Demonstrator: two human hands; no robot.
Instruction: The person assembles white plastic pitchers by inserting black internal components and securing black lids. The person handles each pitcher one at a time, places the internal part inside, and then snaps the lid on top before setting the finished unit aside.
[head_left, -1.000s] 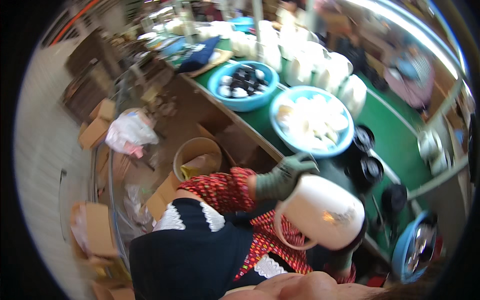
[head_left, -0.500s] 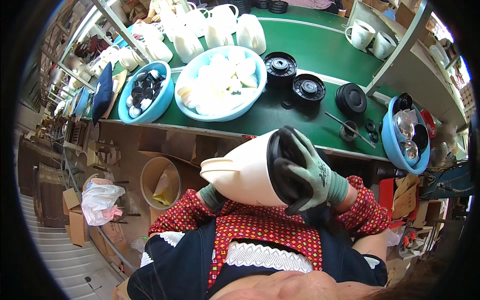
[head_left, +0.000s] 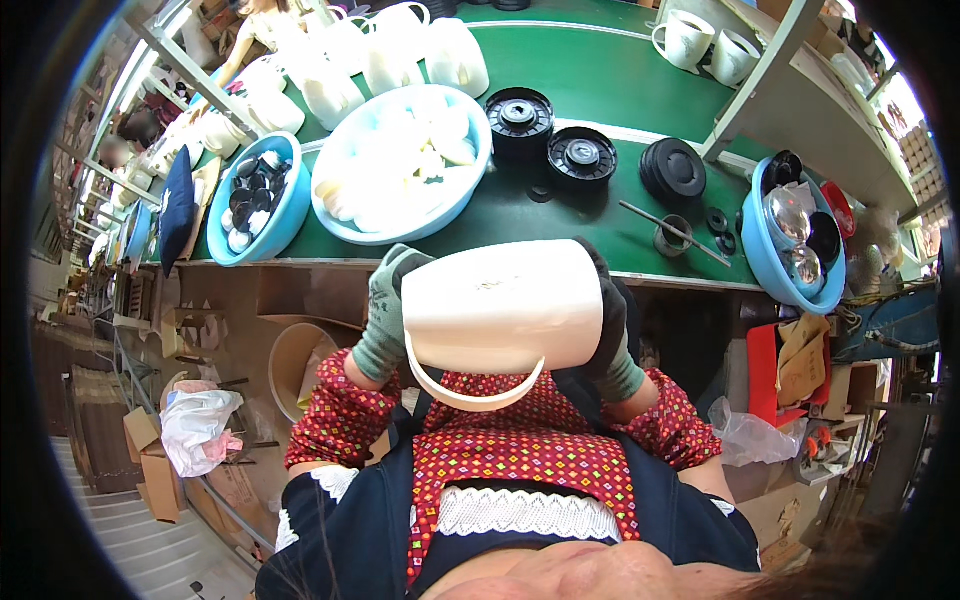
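A cream-white jug point(head_left: 500, 305) lies sideways in front of my body, its curved handle point(head_left: 475, 392) hanging on the side toward me. My left hand point(head_left: 385, 310), in a green glove with dark fingers, holds the jug's left end. My right hand point(head_left: 612, 330), gloved the same way, wraps round the right end. Its fingertips are partly hidden behind the jug. Just beyond it, on the green bench point(head_left: 480, 235), stand two round black ribbed parts point(head_left: 519, 115) and a stack of black discs point(head_left: 672, 170).
Blue basins hold white parts point(head_left: 400, 165), black and white caps point(head_left: 258, 195), and shiny domed pieces point(head_left: 795, 240). A small cup point(head_left: 672, 235) with a rod sits near the bench edge. White jugs point(head_left: 390, 50) and two mugs point(head_left: 685, 42) stand farther back. A bin point(head_left: 300, 365) is below.
The jug has been turned, so its handle now faces me. My left hand has come up from beneath to its left end. My right hand has shifted from spread across the end to its side.
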